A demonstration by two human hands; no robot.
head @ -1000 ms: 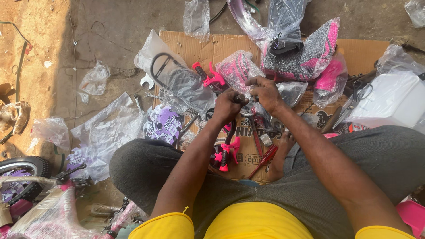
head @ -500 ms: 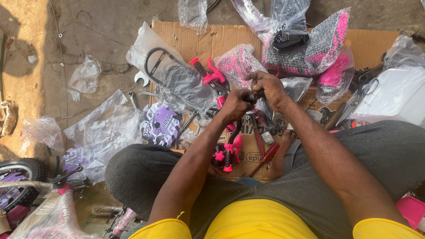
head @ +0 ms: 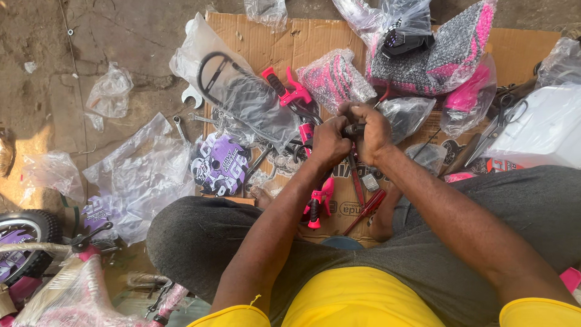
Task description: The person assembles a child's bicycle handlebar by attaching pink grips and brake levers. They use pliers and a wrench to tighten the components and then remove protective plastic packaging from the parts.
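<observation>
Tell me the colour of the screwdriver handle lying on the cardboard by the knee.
Red, a translucent-looking handle, seen in the head view.

Black handlebar grip lies roughly level, clamped between left hand and right hand, only a short dark stretch showing. Pink brake lever hangs just below the left hand.

Yellow short-slv top, grey trousers, bare forearms.

left hand fisted | right hand fisted | knuckles touching
</observation>
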